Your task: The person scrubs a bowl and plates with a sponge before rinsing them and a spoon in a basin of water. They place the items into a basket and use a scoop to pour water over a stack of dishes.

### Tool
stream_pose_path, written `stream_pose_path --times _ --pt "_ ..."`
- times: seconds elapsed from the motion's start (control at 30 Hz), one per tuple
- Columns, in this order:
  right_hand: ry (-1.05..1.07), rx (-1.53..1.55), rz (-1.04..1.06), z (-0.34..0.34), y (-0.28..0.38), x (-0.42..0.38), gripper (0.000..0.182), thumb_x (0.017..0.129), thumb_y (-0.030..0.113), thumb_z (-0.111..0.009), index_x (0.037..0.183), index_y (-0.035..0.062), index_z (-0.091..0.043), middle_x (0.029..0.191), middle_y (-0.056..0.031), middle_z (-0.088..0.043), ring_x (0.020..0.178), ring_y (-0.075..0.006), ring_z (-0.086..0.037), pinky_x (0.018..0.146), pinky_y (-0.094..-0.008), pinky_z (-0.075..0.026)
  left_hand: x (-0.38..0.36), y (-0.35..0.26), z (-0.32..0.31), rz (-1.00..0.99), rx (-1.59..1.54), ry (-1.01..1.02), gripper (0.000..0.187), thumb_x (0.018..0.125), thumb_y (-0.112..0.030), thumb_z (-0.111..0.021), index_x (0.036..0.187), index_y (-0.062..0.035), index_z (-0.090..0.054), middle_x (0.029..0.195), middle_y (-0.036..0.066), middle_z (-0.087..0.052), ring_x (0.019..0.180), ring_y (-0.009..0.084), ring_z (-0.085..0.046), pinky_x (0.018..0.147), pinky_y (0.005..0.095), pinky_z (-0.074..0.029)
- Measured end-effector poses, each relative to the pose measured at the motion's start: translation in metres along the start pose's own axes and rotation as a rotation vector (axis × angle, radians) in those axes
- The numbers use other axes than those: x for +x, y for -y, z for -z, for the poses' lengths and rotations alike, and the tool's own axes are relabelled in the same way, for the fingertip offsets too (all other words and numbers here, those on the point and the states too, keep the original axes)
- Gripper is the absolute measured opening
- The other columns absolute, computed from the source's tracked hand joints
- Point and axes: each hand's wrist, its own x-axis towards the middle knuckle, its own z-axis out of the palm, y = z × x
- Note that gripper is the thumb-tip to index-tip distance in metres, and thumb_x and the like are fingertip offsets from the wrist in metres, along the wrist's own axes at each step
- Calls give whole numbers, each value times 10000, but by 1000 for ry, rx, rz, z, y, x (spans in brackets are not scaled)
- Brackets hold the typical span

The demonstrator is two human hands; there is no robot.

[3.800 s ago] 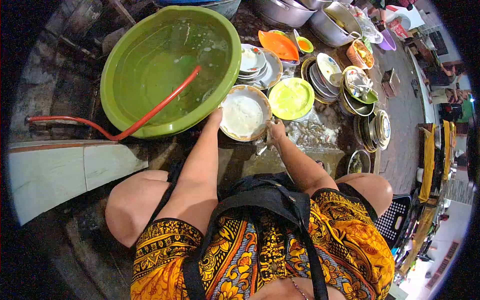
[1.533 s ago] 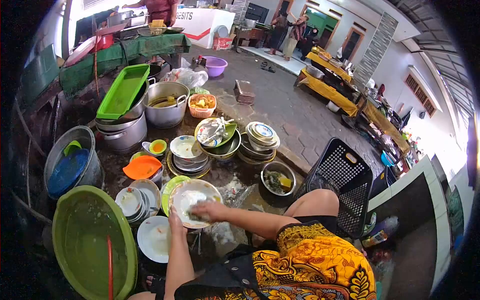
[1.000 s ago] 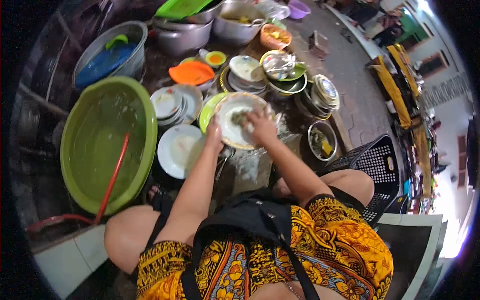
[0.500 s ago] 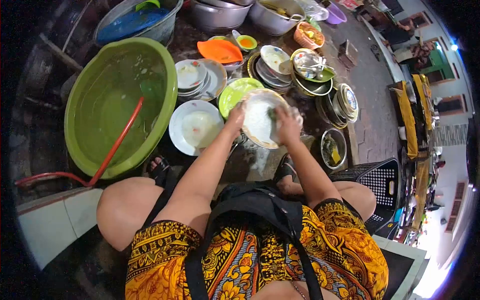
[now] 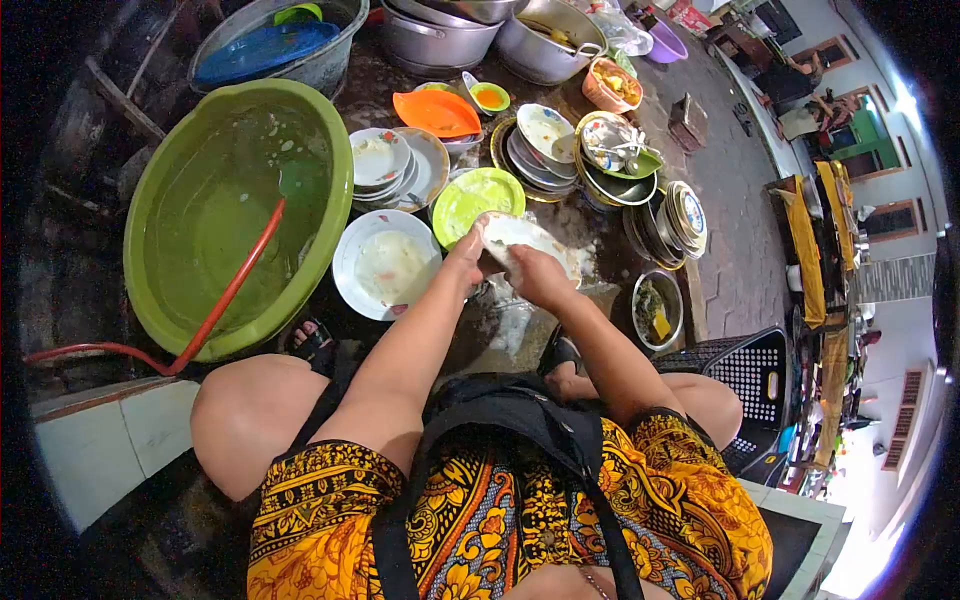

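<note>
A white plate with a patterned rim [image 5: 540, 246] is tilted between my two hands. My left hand [image 5: 468, 258] grips its left edge. My right hand [image 5: 538, 274] is closed over the near side of the plate; a dark bit shows by its fingers, mostly hidden. Just beyond lies a light green plate [image 5: 478, 204] with suds on it. A white bowl with cloudy liquid [image 5: 388, 266] stands left of my left hand. On the right, a metal bowl [image 5: 657, 310] contains dark green scraps and something yellow.
A big green basin of water [image 5: 230, 215] with a red hose [image 5: 235, 285] is at the left. Stacked plates [image 5: 380, 158], metal dishes [image 5: 545, 150] and large pots [image 5: 440, 40] stand behind. A black crate [image 5: 750, 380] is at the right. People are in the far background.
The plate has tipped from nearly facing the camera to a steeper slant. My right hand has moved left and nearer, closer to my left hand.
</note>
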Motion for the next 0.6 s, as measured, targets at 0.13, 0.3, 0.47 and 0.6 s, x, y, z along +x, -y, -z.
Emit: stream_pose_path --times 0.13,0.3,0.47,0.6 --pt "-6 736 -229 51 -12 4 476 673 125 -677 1111 8 -531 939 -103 -611 789 -180 -594 700 -298 -480 26 4 20 -6 -5 75 630 852 -579 -335 1269 -107 -358 1256 106 -427 1069 272 -497 904 436 -402" --pt "-258 1502 -449 80 -30 3 467 670 97 -678 1101 9 -520 973 -95 -583 785 -182 -578 701 -304 -477 13 7 50 3 151 13 517 892 -502 -335 1234 -123 -417 1193 65 -503 1038 242 -515 873 391 -433" --pt "-944 470 -483 -4 -83 21 410 719 205 -685 1054 20 -537 933 -130 -579 848 -258 -543 748 -354 -427 -2 -11 30 -134 -126 -40 462 904 -426 -375 1179 -66 -465 1117 98 -547 1012 252 -529 886 423 -424" --pt "-794 -81 -188 -22 -7 6 365 777 231 -573 1129 143 -529 1022 -115 -536 967 -289 -497 812 -408 -389 -14 -23 1 -273 -137 -216 448 907 -406 -379 1163 -50 -474 1100 108 -550 986 255 -539 862 418 -438"
